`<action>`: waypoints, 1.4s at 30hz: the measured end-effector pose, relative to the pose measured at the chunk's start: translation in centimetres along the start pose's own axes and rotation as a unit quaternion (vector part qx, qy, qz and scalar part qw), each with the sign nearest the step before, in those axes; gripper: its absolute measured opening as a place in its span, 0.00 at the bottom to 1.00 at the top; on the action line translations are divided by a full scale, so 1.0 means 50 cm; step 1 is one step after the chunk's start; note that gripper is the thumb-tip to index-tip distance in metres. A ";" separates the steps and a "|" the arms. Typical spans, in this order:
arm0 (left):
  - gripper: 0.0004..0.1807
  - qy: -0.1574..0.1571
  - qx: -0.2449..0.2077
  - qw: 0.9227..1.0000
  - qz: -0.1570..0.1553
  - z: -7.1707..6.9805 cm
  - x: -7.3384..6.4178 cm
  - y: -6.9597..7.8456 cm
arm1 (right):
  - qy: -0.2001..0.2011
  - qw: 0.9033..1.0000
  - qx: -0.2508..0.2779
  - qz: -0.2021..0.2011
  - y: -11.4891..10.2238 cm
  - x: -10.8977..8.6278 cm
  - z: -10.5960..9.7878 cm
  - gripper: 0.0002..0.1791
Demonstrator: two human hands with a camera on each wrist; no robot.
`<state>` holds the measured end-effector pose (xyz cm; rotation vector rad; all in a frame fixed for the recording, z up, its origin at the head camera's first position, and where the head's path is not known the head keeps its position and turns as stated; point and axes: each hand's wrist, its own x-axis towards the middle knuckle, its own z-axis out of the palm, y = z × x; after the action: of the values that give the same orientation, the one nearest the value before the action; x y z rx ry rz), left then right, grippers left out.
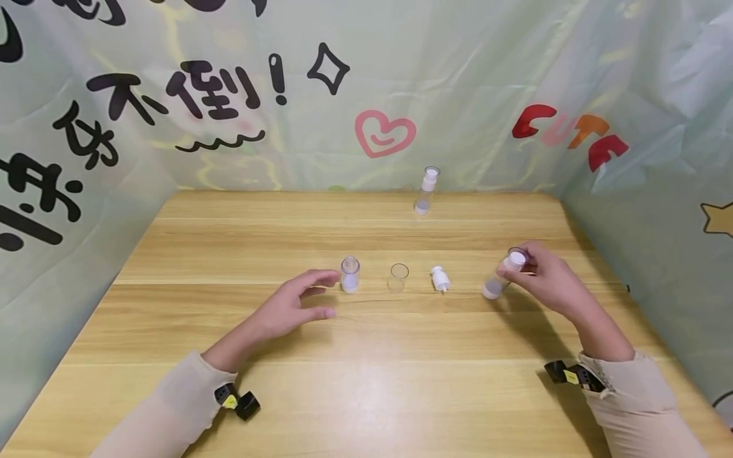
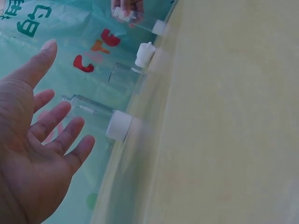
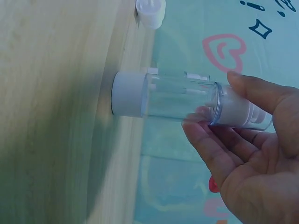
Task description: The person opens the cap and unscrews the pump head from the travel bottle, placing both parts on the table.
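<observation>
Holding a bottle (image 1: 495,284) in the right hand (image 1: 548,280), nothing in the left hand (image 1: 293,305)

Grips the bottle near its top, with thumb and fingers clamped on opposite sides. Tilts it above the right part of the table (image 1: 366,401), with white base low and clear-capped end high. Cannot tell contact or gap between base and table.

Spreads the left hand, with thumb and fingers apart, just beside an open bottle (image 1: 350,280). Cannot tell about any fingertip touch there. Standing upright on its own white base, no hand around it.

In a row from there towards the right hand: a clear cap (image 1: 396,281), then a white pump (image 1: 439,279), well apart from both hands. Farther back, near the backdrop (image 1: 469,121), a far bottle (image 1: 425,196), upright. Printed on the backdrop: black characters, a pink heart (image 1: 382,140) and coloured letters. Wears a camera (image 1: 247,406) at each light sleeve (image 1: 166,407).
</observation>
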<state>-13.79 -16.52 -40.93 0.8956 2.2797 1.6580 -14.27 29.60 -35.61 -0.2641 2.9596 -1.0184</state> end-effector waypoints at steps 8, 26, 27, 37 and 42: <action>0.34 -0.030 -0.015 0.999 0.009 0.013 0.003 -0.005 | -0.019 0.999 0.023 -0.032 -0.014 -0.006 0.015 0.20; 0.39 -0.092 -0.018 0.995 -0.028 0.035 0.017 -0.010 | -0.047 0.992 0.058 -0.099 -0.058 -0.003 0.059 0.15; 0.40 -0.096 -0.019 0.995 -0.031 0.037 0.019 -0.010 | -0.048 0.992 0.058 -0.100 -0.060 -0.002 0.061 0.15; 0.43 -0.115 -0.021 0.993 -0.022 0.065 0.054 -0.004 | -0.064 0.990 0.065 -0.110 -0.077 0.001 0.071 0.15; 0.44 -0.123 -0.009 0.992 -0.018 0.078 0.067 -0.003 | -0.068 0.989 0.065 -0.111 -0.087 0.002 0.076 0.15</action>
<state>-14.67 -11.55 -41.80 0.9888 2.0994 1.4600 -13.48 23.89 -35.96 -0.6451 2.7743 -1.1562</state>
